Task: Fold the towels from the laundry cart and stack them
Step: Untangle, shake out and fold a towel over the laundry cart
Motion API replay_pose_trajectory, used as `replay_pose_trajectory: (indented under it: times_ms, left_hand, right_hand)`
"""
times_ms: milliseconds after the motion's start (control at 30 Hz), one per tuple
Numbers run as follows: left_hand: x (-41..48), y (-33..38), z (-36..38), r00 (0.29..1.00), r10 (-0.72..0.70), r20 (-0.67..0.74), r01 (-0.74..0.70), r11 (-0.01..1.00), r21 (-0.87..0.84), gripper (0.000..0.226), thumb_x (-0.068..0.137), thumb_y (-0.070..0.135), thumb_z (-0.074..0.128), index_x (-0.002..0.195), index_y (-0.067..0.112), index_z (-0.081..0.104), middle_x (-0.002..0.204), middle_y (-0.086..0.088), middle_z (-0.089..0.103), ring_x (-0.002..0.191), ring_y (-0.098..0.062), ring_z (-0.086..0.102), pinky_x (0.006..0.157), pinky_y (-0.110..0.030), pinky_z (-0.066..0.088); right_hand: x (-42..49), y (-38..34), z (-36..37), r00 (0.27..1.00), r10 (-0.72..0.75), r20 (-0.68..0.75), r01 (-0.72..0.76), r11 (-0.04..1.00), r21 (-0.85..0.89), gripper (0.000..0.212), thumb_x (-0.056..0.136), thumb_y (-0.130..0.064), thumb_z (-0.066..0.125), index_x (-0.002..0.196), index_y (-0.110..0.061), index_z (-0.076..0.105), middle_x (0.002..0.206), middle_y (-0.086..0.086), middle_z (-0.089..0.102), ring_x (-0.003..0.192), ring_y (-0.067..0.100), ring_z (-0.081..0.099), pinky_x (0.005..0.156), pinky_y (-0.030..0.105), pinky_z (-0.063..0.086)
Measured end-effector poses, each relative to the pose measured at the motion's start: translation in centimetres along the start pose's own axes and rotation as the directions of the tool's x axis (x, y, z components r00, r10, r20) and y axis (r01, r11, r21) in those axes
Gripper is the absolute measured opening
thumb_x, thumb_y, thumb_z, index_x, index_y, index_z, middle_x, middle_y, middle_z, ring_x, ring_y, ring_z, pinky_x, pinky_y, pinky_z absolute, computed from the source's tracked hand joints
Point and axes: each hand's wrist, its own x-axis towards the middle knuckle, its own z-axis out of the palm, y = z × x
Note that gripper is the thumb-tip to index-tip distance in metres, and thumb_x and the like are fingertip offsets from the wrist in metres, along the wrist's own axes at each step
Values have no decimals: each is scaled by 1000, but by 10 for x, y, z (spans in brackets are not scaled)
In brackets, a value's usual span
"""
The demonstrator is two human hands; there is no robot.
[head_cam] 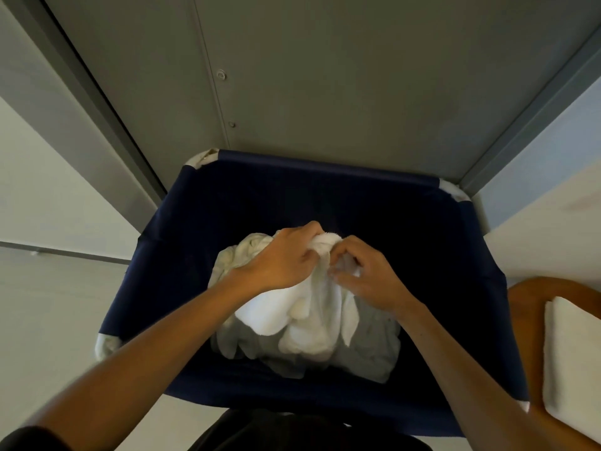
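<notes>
Two hands gather a white towel (276, 310) inside the navy laundry cart (325, 164)

The left hand (286, 255) grips a bunched edge of the towel with curled fingers and the right hand (367, 278) pinches the cloth just beside it, probably to find a hem and pull this one free of the heap; the cart also holds a cream cloth (247, 249) and a greyish one (374, 346) beneath, while one folded towel (572, 359) lies on the wooden surface (527, 297) to the right, apparently the start of the stack
</notes>
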Motion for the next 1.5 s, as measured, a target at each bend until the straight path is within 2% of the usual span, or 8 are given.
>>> replay_pose_trajectory:
  times_ms: [100, 367, 733, 1100, 1200, 1300, 1400, 1500]
  left_hand:
    - [-1, 3, -9, 999, -38, -15, 37, 998, -52, 12, 94, 10, 48, 96, 21, 45, 75, 7, 53, 64, -9, 51, 53, -15, 38]
    - [0, 16, -30, 998, -24, -55, 22, 999, -27, 11, 95, 12, 47, 98, 21, 43, 77, 6, 52, 64, -12, 50, 50, -14, 37]
    - [-2, 21, -29, 998, -13, -62, 13, 1000, -2, 10, 93, 11, 48, 92, 20, 43, 71, 6, 48, 59, -12, 46, 49, -12, 37]
    - [-1, 2, -38, 991, -97, -88, 99, 995, 21, 10, 96, 15, 48, 98, 23, 42, 79, 12, 50, 67, -11, 54, 51, -11, 35]
    - [2, 2, -37, 990, -100, -102, 103, 994, 24, 11, 96, 16, 49, 100, 24, 42, 82, 10, 51, 69, -12, 55, 55, -13, 36]
    - [4, 6, -36, 991, -75, -107, 79, 996, 32, 11, 95, 15, 49, 99, 23, 42, 79, 10, 51, 66, -12, 53, 53, -13, 34]
    - [4, 9, -35, 993, -60, -100, 65, 997, 48, 11, 95, 14, 48, 98, 23, 43, 78, 10, 50, 67, -12, 53, 54, -15, 35]
    - [3, 9, -35, 993, -56, -107, 61, 997, 49, 11, 95, 14, 48, 99, 23, 43, 79, 11, 50, 69, -12, 54, 56, -15, 37]
  right_hand:
    - [-12, 20, 14, 996, 77, 49, -69, 987, -144, 19, 80, -21, 70, 91, -31, 57, 97, -16, 50, 90, 2, 51, 79, 17, 43]
    - [-30, 61, 56, 964, 165, -211, -240, 881, -408, 12, 93, -17, 54, 102, -14, 62, 112, 2, 48, 103, 17, 48, 77, 22, 42]
    - [-7, 45, 56, 859, 248, -449, -355, 919, -172, 19, 86, -19, 59, 99, -17, 46, 100, -7, 44, 90, 9, 43, 74, 22, 41]
    - [-22, 42, 32, 888, 127, -443, -243, 946, -216, 4, 99, -26, 46, 95, -24, 45, 84, -6, 59, 67, 2, 56, 55, 12, 43]
    - [-24, 38, 37, 944, -85, -318, -53, 915, -401, 21, 91, -30, 34, 82, -23, 52, 86, -7, 58, 62, 5, 54, 49, 11, 41]
    - [-25, 43, 57, 955, -232, -187, 117, 870, -479, 22, 89, -14, 43, 100, -14, 62, 95, 7, 60, 68, 15, 59, 54, 17, 49]
    - [-23, 38, 71, 972, -159, -172, 62, 882, -467, 17, 85, -12, 58, 100, -13, 66, 95, 7, 56, 70, 13, 54, 56, 3, 31]
    - [-20, 43, 84, 986, 105, -127, -152, 876, -458, 31, 88, -34, 61, 113, -16, 59, 115, 5, 47, 94, 19, 53, 71, 19, 43]
